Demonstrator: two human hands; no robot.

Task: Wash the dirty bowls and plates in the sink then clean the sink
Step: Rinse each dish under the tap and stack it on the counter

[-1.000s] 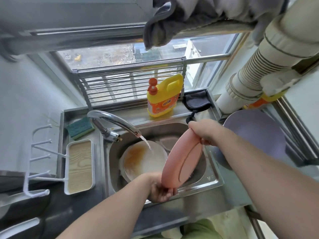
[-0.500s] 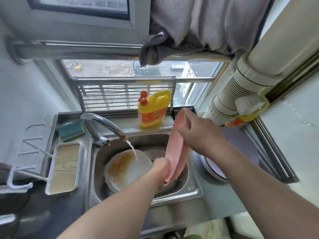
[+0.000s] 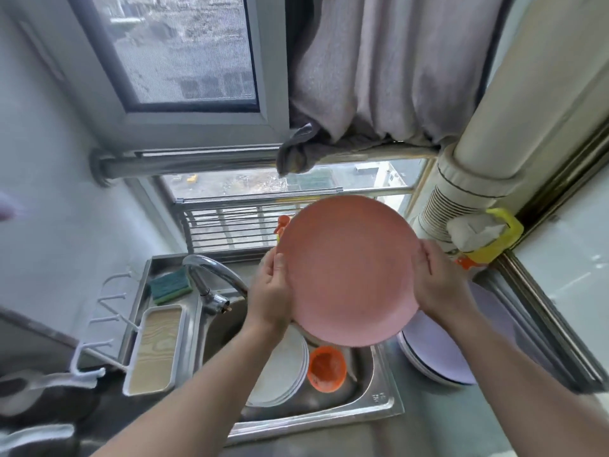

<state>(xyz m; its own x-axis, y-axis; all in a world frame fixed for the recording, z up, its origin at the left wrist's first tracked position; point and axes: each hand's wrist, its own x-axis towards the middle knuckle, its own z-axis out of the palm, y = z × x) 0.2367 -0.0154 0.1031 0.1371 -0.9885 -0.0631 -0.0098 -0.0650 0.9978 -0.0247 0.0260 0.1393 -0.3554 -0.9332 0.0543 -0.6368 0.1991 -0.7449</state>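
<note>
Head view. Item: pink plate [image 3: 349, 272], held upright above the sink [image 3: 379, 407], face to camera. Left hand [image 3: 270, 291] grips its left rim; right hand [image 3: 438, 285] grips its right rim; hands apart, plate between.

In the basin: stacked white plates [image 3: 283, 371], orange bowl [image 3: 327, 368]. Purple plates [image 3: 438, 351] on the counter, right.

Risk, judged: wet rim slipping from the fingers, plate dropping onto the crockery below.

Writing: none legible; detergent bottle [image 3: 282, 225] mostly hidden.
</note>
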